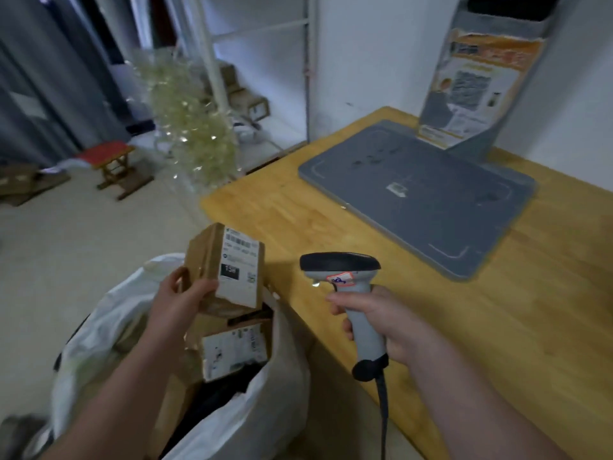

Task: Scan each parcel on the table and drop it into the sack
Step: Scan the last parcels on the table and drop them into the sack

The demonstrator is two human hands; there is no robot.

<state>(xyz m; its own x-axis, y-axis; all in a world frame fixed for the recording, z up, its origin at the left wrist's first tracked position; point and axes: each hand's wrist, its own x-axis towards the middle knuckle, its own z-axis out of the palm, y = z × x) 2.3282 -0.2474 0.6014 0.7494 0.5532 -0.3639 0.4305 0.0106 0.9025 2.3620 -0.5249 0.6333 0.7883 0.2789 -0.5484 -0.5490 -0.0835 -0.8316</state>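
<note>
left hand (180, 302) curled round small brown cardboard parcel (229, 270) above white plastic sack (255, 413), 7 o'clock. right hand (384, 327) clasping grey pistol-grip scanner (346, 277), 3 o'clock of parcel. judged scanning; next, release downward.

The small brown cardboard box (203, 260) looks matt and slightly rough, and its white paper label (239, 272) is smooth and flat. The big white sack (262, 416) seems to be thin woven plastic with a faint sheen, creased all over. A second brown cardboard box (230, 351) inside it carries similar paper. The grey handheld scanner (356, 303) is smooth plastic with a glossier black head, and its dark cable (383, 413) looks rubbery. The pale wooden table (514, 327) shows grain under a smooth finish. The flat grey pad (414, 200) on it is matt.
</note>
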